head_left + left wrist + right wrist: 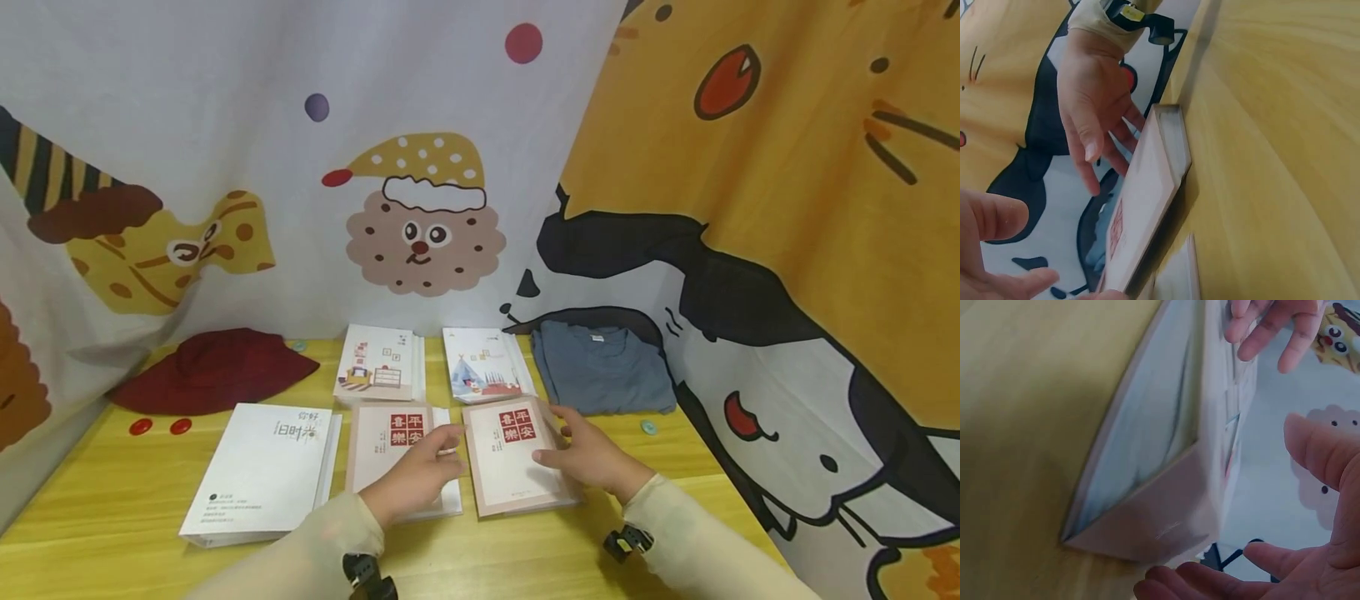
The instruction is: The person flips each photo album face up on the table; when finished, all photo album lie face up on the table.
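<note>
Two matching books with pale pink borders and red square prints lie side by side at the front. My left hand [416,477] is over the left pink book [371,467], its fingertips near the left edge of the right pink book [513,479]. At that book's right side is my right hand [596,458], thumb over the cover and fingers along the edge. In the right wrist view the book's thick spine [1154,519] faces my right hand [1310,550], whose fingers are spread. The left wrist view shows the right hand [1094,100] loosely extended beside the book.
A large white book [255,475] lies at the left. Behind stand two illustrated books, one with furniture [378,362] and one with a tent [487,367]. A dark red hat [217,371], red buttons [180,427] and a folded blue-grey shirt [603,371] lie near the curtain [262,50].
</note>
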The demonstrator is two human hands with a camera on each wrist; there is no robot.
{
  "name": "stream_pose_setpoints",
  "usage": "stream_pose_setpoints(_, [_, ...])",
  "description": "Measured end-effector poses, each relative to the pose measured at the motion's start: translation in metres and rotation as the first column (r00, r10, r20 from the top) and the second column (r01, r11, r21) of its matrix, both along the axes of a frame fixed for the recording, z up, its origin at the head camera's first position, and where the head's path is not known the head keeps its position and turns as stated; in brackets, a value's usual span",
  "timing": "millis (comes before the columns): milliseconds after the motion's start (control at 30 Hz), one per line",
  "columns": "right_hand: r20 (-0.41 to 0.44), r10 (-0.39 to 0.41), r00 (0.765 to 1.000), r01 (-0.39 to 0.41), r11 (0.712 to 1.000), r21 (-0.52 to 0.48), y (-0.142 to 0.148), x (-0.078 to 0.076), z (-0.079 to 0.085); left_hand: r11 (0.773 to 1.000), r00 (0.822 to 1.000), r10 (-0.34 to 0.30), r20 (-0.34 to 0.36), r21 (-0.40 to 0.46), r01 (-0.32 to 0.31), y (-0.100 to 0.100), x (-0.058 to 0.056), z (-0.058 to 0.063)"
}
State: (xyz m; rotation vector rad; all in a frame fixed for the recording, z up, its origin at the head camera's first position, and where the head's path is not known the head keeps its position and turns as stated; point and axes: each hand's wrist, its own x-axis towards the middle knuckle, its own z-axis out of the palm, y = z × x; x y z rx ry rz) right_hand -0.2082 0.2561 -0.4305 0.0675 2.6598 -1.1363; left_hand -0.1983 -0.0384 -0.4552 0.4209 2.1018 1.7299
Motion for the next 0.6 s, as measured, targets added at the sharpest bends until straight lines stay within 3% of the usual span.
stream_pose_setpoints(200, [0.032, 0.006, 0.999, -0.006, 1.0, 0.007, 0.004, 0.0, -0.005, 0.998, 0.995, -0.055, 0.083, -0.027, 0.058, 0.017, -0.003, -0.005])
stream_pose_setpoints(433, [0.028, 0.005, 1.0, -0.005, 1.0, -0.011, 0.003, -0.001, -0.006, 0.989, 0.983, -0.095, 0.157, 0.125, 0.075, 0.034, -0.006, -0.01])
stream_pose_setpoints(600, [0.024, 0.013, 1.0, -0.013, 0.999, -0.03, 0.003, -0.003, -0.008, 0.99, 0.985, -0.08, 0.154, 0.126, 0.061, 0.046, -0.009, -0.011])
